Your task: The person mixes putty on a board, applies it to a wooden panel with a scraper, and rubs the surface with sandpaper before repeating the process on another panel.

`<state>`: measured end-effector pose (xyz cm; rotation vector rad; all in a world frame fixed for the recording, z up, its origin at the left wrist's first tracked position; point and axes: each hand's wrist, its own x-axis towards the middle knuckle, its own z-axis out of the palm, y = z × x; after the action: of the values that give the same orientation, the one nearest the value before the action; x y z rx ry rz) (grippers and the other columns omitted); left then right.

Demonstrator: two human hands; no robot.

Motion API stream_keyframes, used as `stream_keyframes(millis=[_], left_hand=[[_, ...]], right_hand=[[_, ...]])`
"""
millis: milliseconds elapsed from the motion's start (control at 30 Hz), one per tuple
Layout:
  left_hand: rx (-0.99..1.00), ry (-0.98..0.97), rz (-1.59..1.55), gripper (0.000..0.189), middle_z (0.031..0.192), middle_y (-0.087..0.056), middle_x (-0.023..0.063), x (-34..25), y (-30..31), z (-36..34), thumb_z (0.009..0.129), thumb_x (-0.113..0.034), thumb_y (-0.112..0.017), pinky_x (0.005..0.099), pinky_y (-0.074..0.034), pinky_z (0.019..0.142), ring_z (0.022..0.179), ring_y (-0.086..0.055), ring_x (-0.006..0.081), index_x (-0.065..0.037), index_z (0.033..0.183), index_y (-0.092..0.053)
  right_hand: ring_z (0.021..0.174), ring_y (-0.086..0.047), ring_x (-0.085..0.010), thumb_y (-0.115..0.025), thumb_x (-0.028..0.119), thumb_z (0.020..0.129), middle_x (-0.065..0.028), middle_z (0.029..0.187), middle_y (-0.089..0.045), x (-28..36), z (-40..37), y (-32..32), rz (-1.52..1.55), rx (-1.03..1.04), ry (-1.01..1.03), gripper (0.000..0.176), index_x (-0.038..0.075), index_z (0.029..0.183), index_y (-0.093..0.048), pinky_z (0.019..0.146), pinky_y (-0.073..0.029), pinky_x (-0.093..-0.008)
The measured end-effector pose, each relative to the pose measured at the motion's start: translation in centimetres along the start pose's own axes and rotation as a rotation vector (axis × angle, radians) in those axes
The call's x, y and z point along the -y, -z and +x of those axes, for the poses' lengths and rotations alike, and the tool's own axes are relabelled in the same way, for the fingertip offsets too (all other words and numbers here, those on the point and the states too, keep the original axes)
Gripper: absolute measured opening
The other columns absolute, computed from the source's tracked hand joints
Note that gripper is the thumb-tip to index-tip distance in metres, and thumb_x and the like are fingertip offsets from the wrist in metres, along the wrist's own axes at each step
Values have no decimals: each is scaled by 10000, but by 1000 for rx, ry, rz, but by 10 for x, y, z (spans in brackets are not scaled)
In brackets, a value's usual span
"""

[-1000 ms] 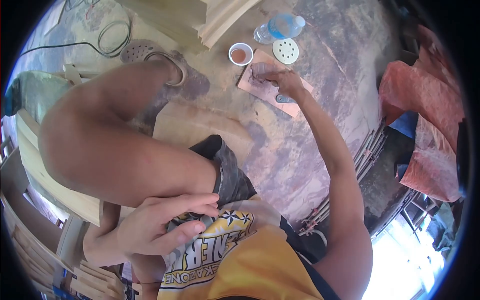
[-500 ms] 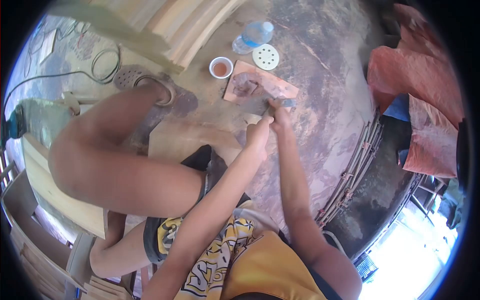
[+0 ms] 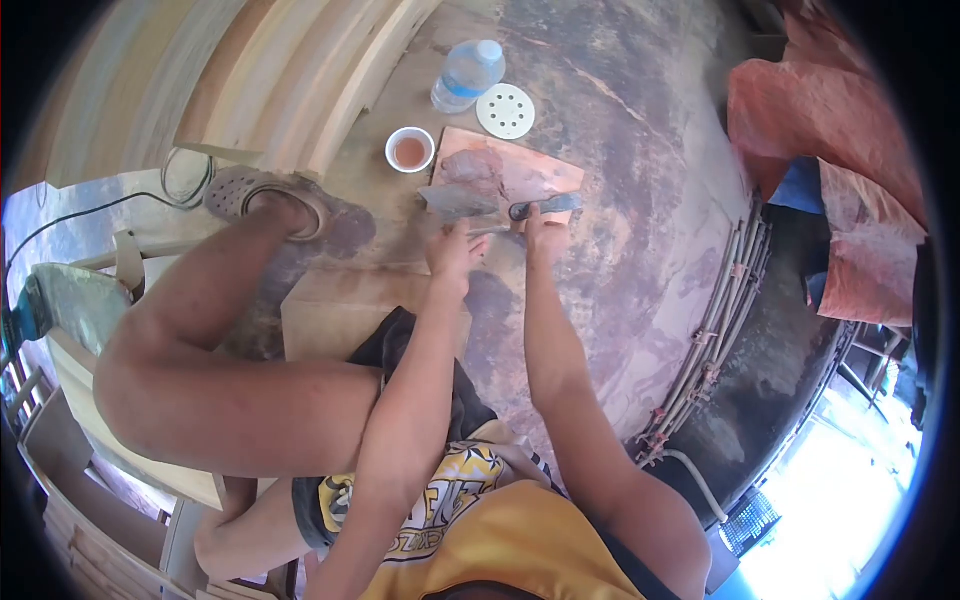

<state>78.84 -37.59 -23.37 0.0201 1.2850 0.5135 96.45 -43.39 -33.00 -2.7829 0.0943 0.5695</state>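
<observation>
My left hand (image 3: 453, 256) is closed on a flat grey scraper (image 3: 458, 201), its wide blade over the near left part of a small board (image 3: 545, 172). A mound of brown putty (image 3: 474, 168) is smeared on that board, just beyond the blade. My right hand (image 3: 546, 240) grips a small putty knife (image 3: 552, 205) at the board's near right edge, its grey blade pointing right. The two tools are apart. Left of the board stands a white cup (image 3: 410, 150) with reddish-brown contents.
Behind the board are a white perforated disc (image 3: 506, 111) and a clear plastic bottle (image 3: 468, 76). Wooden planks (image 3: 270, 80) lie at the upper left. A bundle of thin sticks (image 3: 715, 340) and a crumpled reddish sheet (image 3: 815, 140) are on the right.
My hands, close together before, have moved apart. My left hand has gone left with the scraper, whose blade now shows broadly. The view has shifted slightly.
</observation>
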Motion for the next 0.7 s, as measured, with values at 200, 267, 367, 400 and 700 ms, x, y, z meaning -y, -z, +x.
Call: stream_keyframes(millis=[200, 267, 367, 400, 700], left_hand=[[-21, -51, 58, 310, 1058, -642, 177, 8, 4, -1, 946, -134, -616, 349, -617, 783, 901, -711, 295, 101, 1139, -553], [-36, -76, 46, 264, 989, -654, 147, 10, 4, -3, 931, -134, -619, 331, -617, 733, 846, -722, 274, 91, 1068, -592], [-67, -102, 114, 260, 977, -656, 144, 14, 11, -1, 934, -139, -615, 335, -617, 737, 834, -720, 270, 95, 1048, -602], [-64, -111, 90, 263, 982, -658, 144, 16, 11, 1, 937, -140, -609, 335, -617, 735, 823, -720, 265, 97, 1052, -601], [7, -85, 68, 307, 1056, -646, 180, 6, 9, 3, 969, -134, -582, 350, -610, 788, 886, -708, 283, 117, 1144, -557]], right_hand=[[920, -718, -327, -792, 462, 727, -207, 930, -735, -10, 30, -23, -99, -25, 161, 527, -37, 889, -735, 839, -561, -408], [875, -728, -314, -777, 444, 734, -198, 937, -737, -4, 22, -20, -86, -61, 136, 503, -41, 864, -744, 818, -569, -379], [861, -727, -283, -790, 416, 719, -169, 914, -740, 5, 16, -23, -99, -134, 111, 492, -38, 904, -740, 783, -573, -395], [808, -713, -266, -793, 407, 715, -148, 889, -734, 9, 17, -23, 73, -25, -2, 482, -33, 902, -733, 743, -569, -398], [563, -604, -307, -625, 104, 736, -168, 697, -662, -5, 32, 32, -96, -8, 487, 112, 10, 794, -608, 589, -497, -425]])
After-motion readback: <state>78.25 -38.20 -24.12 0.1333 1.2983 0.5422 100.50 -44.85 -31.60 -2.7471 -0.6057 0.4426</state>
